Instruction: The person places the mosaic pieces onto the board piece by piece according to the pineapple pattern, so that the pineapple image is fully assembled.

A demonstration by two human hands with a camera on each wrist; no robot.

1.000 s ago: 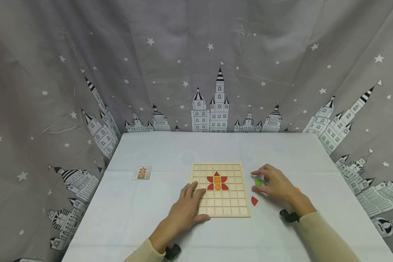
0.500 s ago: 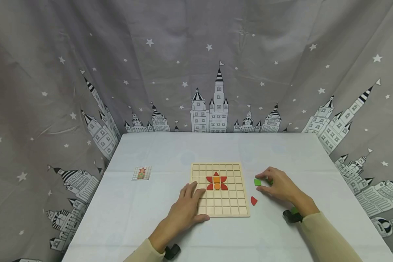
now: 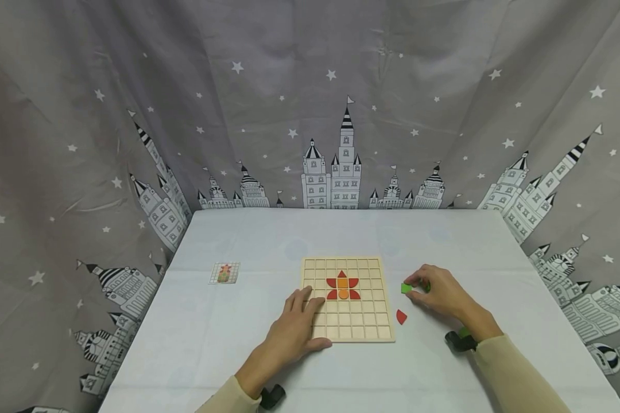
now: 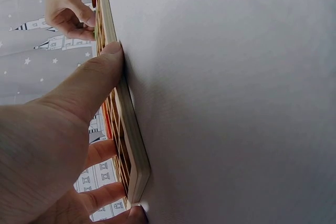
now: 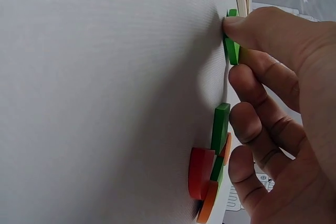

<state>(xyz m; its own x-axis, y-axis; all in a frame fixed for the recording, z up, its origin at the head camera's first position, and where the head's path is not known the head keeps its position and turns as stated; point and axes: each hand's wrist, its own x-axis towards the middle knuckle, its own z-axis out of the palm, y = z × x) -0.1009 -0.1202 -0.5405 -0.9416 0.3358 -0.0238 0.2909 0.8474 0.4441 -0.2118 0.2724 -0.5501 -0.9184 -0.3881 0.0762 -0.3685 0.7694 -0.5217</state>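
Note:
My right hand (image 3: 439, 291) pinches a green square tile (image 3: 406, 288) between thumb and index finger, to the right of the wooden grid board (image 3: 356, 332). In the right wrist view, the tile (image 5: 231, 51) stands tilted close to the table, and the other fingers curl loosely. My left hand (image 3: 289, 332) rests on the board's left side with fingers spread, the thumb on the near edge. Set in the grid is a figure with a red triangle (image 3: 342, 274) on top, an orange square (image 3: 343, 283), an orange circle (image 3: 343, 294) and red quarter-circles at the sides.
A red quarter-circle piece (image 3: 401, 316) lies just right of the board. Beside my right hand are loose green pieces (image 5: 220, 129), a red one (image 5: 201, 174) and orange ones (image 5: 208, 203). A small pattern card (image 3: 224, 273) lies at the left.
My right thumb and index finger have come together on the green tile, from wide apart, and its near edge has tipped up. The left hand has stayed on the board.

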